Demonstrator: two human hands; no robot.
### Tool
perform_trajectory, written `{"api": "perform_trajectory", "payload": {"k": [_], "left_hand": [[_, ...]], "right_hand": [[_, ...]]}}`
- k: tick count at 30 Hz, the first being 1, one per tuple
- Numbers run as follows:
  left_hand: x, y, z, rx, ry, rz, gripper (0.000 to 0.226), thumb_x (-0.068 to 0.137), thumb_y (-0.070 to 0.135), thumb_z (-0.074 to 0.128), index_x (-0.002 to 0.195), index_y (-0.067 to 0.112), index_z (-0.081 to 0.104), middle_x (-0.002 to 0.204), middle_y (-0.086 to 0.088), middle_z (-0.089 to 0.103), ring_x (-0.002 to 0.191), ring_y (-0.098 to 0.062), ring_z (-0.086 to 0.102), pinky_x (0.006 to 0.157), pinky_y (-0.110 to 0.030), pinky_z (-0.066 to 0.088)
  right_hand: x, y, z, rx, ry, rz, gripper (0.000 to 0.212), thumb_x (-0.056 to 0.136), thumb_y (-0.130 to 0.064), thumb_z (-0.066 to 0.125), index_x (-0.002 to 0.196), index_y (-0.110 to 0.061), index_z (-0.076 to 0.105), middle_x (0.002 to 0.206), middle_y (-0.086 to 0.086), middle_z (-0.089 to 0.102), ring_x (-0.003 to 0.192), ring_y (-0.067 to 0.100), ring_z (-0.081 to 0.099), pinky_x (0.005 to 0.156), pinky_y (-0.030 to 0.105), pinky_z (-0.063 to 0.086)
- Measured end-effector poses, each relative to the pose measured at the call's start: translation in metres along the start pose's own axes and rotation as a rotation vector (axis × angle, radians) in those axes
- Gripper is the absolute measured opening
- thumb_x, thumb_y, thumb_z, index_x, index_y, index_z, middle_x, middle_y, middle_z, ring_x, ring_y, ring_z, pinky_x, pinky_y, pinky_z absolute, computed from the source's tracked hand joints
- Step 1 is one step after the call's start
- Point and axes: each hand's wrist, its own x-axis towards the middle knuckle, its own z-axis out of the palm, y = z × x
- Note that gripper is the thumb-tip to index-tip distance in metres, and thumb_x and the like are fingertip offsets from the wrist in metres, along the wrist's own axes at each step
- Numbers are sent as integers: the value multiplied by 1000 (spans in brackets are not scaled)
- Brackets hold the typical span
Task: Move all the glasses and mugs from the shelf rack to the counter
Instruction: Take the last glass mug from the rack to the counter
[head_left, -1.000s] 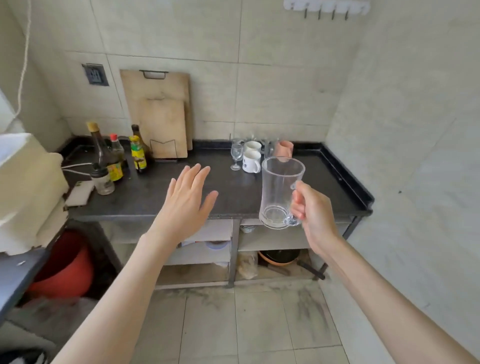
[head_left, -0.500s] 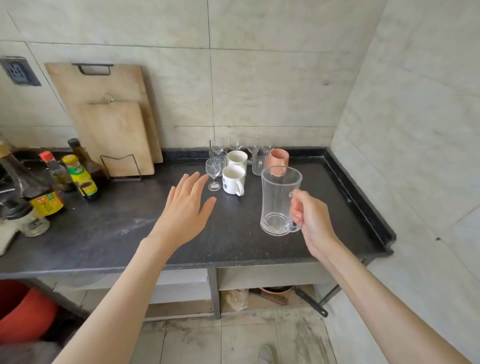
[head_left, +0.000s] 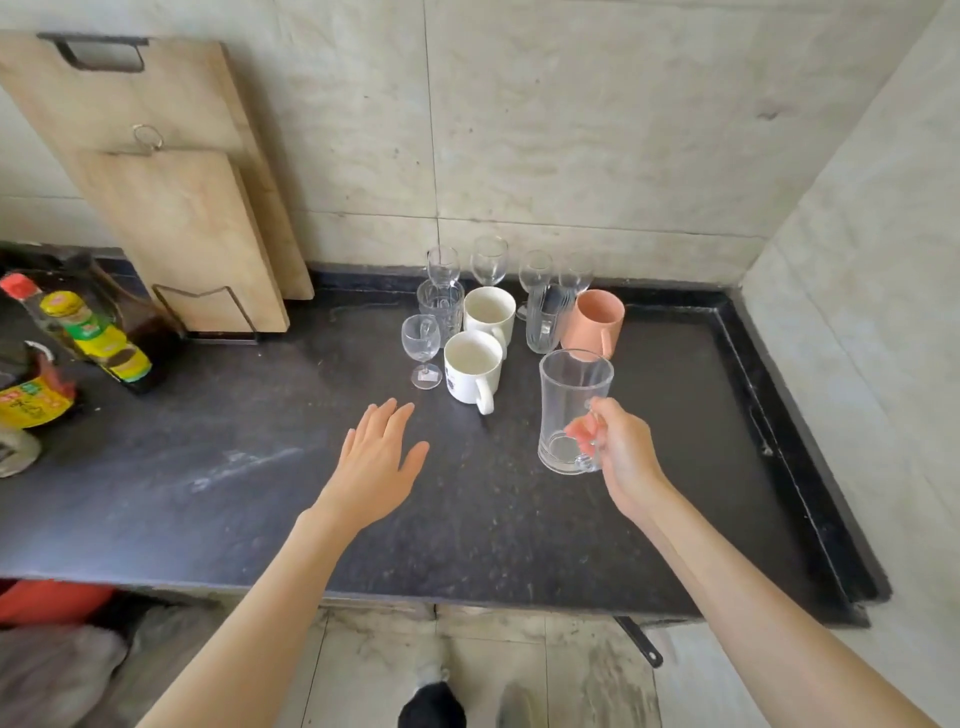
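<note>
Our right hand (head_left: 626, 457) has its grip closed around the handle of a clear glass mug (head_left: 571, 410), fingers curled through it, holding the mug upright over the dark worktop (head_left: 234, 467); we cannot tell whether its base touches the surface. Just behind it stands a pink mug (head_left: 597, 319), and to its left two white mugs (head_left: 480, 338), one in front of the other. A small wine glass (head_left: 422, 343) stands just left of the nearer white mug, and more clear glasses (head_left: 488, 260) cluster near the wall at the back. Our left hand (head_left: 376, 467) hovers flat and spread above the worktop, holding nothing. Farther left, sauce bottles (head_left: 93, 338) stand beside two wooden cutting boards (head_left: 171, 208) leaning on the tiled wall.
</note>
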Motion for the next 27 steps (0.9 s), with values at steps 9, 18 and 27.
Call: {"api": "perform_trajectory", "payload": {"k": [9, 18, 27], "left_hand": [[88, -49, 44, -23, -151, -73, 57, 96, 35, 38, 146, 16, 17, 157, -9, 7, 144, -29, -1, 116, -49, 7], [122, -83, 82, 70, -233, -172, 61, 94, 41, 38, 147, 22, 15, 158, -5, 6, 144, -27, -2, 112, -56, 0], [130, -89, 108, 338, -312, -80, 77, 87, 64, 20, 144, 27, -16, 156, -9, -17, 141, -36, -17, 107, -66, -1]], "right_hand": [[83, 2, 47, -103, -67, 107, 36, 94, -25, 44, 64, -12, 60, 88, -1, 73, 97, 15, 52, 96, 34, 34], [122, 5, 66, -103, -93, 66, 63, 96, -25, 39, 36, -25, 60, 120, 5, 64, 114, 15, 50, 110, 46, 29], [145, 30, 66, -63, -129, 39, 38, 88, -13, 44, 50, -10, 40, 103, -7, 71, 108, 12, 58, 100, 33, 32]]}}
